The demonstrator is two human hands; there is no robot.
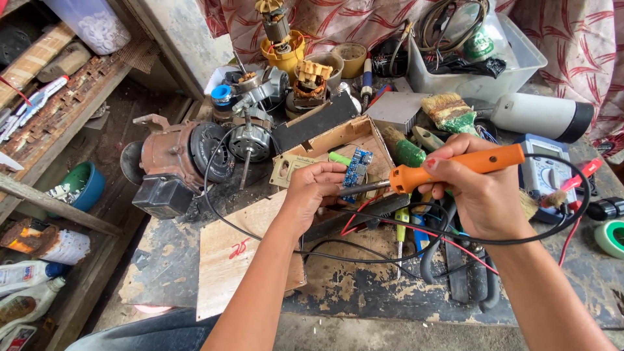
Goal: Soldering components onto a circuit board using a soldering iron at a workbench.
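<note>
My left hand (313,188) holds a small blue circuit board (357,168) upright over the workbench, fingers pinched on its lower edge. My right hand (478,192) grips an orange-handled soldering iron (455,168), its metal tip pointing left and meeting the board's lower part. The iron's black cord (572,214) loops away to the right and back under my hands. Red and black wires (370,221) trail below the board.
An open cardboard box (338,146) lies behind the board. Old electric motors (188,159) crowd the left of the bench. A multimeter (546,172), brushes (448,110), a white plastic tub (474,78), screwdrivers and tape sit to the right. Bottles stand on the floor at left.
</note>
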